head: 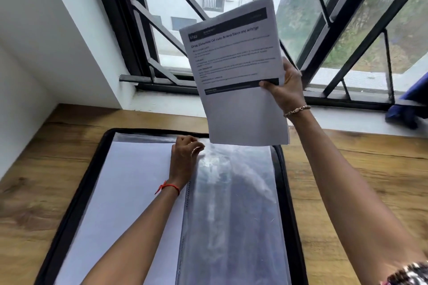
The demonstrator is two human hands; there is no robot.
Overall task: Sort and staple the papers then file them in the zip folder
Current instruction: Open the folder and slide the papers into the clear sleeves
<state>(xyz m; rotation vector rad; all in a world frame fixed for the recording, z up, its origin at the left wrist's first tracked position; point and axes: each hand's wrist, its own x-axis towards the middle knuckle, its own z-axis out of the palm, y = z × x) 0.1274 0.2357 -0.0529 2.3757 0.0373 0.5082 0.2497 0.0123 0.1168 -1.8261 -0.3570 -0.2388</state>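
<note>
A black zip folder (287, 192) lies open on the wooden table, showing clear plastic sleeves (234, 203) on its right half and a white sheet (129, 180) on its left. My left hand (185, 157) rests near the top of the folder's spine, its curled fingers pinching the upper edge of a plastic sleeve. My right hand (286, 87) holds a printed set of papers (236, 71) upright above the folder's far edge, gripping it by its right side. The papers' bottom edge hangs just over the top of the right sleeve.
The wooden table (347, 169) extends on both sides of the folder. A white sill (166, 102) and a black-framed window (129, 37) run behind it. A blue cloth (407, 109) lies on the sill at the far right. A white wall (34, 53) stands at the left.
</note>
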